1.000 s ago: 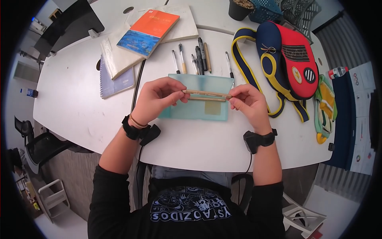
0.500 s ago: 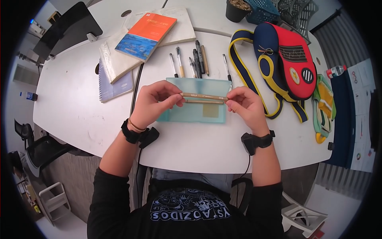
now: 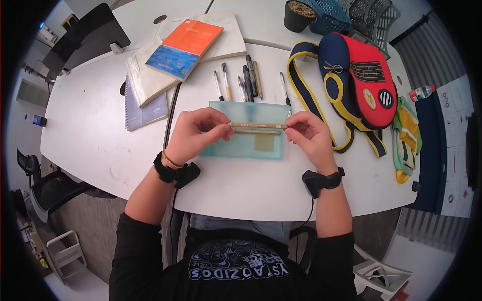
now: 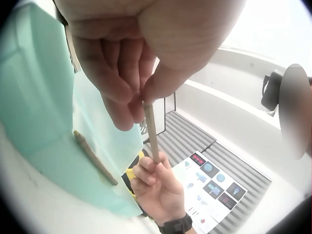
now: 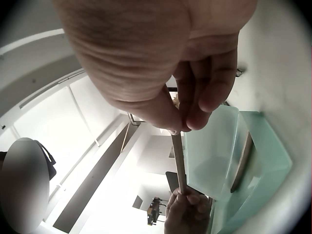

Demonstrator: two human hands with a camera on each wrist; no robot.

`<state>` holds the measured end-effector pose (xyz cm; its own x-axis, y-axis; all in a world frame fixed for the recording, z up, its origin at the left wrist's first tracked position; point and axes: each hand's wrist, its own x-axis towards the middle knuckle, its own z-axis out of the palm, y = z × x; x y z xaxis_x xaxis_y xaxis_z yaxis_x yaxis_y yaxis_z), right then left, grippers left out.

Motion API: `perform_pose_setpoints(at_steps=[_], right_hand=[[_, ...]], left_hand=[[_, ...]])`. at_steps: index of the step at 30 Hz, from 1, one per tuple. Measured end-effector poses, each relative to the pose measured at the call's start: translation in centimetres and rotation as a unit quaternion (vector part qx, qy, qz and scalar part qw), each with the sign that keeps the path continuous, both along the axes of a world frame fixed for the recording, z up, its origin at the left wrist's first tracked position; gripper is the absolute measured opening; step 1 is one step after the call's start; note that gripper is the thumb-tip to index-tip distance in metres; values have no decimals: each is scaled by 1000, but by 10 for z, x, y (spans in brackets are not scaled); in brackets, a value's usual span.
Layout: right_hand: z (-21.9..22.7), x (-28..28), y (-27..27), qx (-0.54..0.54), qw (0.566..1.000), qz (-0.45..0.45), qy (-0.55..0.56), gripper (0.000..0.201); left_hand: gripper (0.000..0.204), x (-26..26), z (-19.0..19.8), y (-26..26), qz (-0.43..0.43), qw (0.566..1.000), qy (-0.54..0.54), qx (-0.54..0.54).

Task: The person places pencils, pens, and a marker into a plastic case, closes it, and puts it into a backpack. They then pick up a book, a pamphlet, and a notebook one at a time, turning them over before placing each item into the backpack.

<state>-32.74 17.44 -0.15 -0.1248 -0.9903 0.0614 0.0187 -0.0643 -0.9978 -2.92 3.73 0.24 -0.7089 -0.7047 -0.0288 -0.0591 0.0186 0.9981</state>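
Observation:
A wooden pencil (image 3: 257, 125) is stretched level between both hands over an open teal pencil case (image 3: 241, 149). My left hand (image 3: 197, 131) pinches one end between thumb and fingers, and my right hand (image 3: 312, 138) pinches the opposite end the same way. The left wrist view shows the held pencil (image 4: 152, 131) running from the left fingertips to the far hand. Inside the case lies a second pencil (image 4: 95, 158), its tip visible in that view; the right wrist view shows this same pencil (image 5: 242, 163) against the case's inner side.
Several pens (image 3: 248, 80) lie behind the case, with a single pen (image 3: 283, 85) to their right. At the right sits a red and navy bag (image 3: 369, 75) with its strap (image 3: 304, 85) looping toward the case. Books (image 3: 186, 47) and a spiral notebook (image 3: 145, 110) are at the back left.
The held pencil has levelled out from a slight tilt, its lettering turning a little. Both hands keep their pinch on its ends. The whole table scene has shifted slightly downward in the head view.

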Motion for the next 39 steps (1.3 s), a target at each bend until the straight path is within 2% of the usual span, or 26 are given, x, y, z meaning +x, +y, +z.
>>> perform_pose_setpoints(at_steps=[2,7,16,18,23,26,36,38,39], right_hand=[[-1,1,2,-1,1000,4,2,16],[-3,2,1,18,1000,15,18,17],[1,4,-1,-2,1000,-19,-2,17],[-2,2,0,-4,999,-11,37,16],[1,4,-1,-14,999,-12,43,15],[-1,3,0,-13,998,-9,54,14],[-1,2,-1,-14,998,-12,61,13],[-1,1,-1,-16,998,-12,60,13],[-2,1,-1,-19,998,-11,60,13]], left_hand=[[9,0,2,0,15,999,-21,-30],[8,1,1,-3,20,1000,-1,-19],[8,1,-3,-5,8,998,14,-55],[8,2,-4,-3,6,998,6,-56],[9,2,-5,-5,15,993,0,-113],[9,3,-2,-6,12,997,6,-74],[9,2,0,-4,22,997,-5,-75],[8,3,6,-2,26,995,-74,-67],[8,4,5,-2,26,995,-74,-67]])
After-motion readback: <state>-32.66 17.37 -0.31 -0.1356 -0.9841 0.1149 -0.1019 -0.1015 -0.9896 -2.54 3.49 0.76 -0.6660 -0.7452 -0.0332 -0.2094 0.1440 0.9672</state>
